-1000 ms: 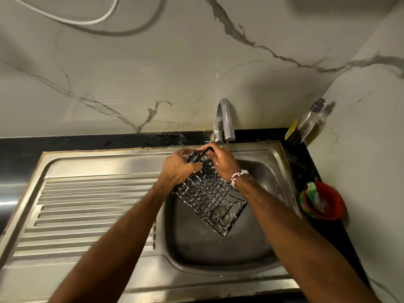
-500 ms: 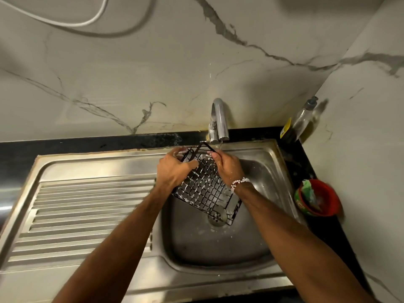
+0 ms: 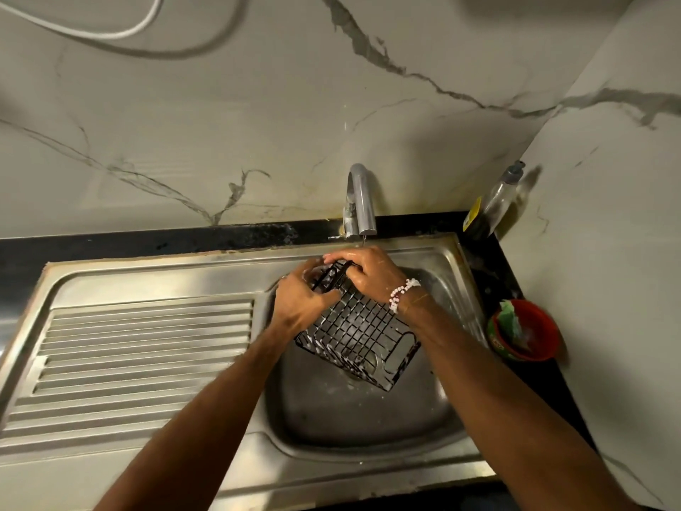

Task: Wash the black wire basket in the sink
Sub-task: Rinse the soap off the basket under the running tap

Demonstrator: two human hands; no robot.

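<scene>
Both hands, left [image 3: 303, 301] and right [image 3: 368, 274], grip the basket [image 3: 359, 335] under the tap [image 3: 361, 201] at 12 o'clock; suds cling (rinsing seems unfinished).

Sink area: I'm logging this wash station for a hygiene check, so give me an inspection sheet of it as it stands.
Surface: steel sink with ribbed drainboard, set in a black counter.
Job's things: black wire basket held tilted over the basin, white suds on its wires, under the faucet.
Clutter: soap bottle in the corner; red bowl with green contents.
Grippers: left hand and right hand both grip the basket's far end.
Cables: white cord on the wall.
Surroundings: marble-look wall tiles.
</scene>
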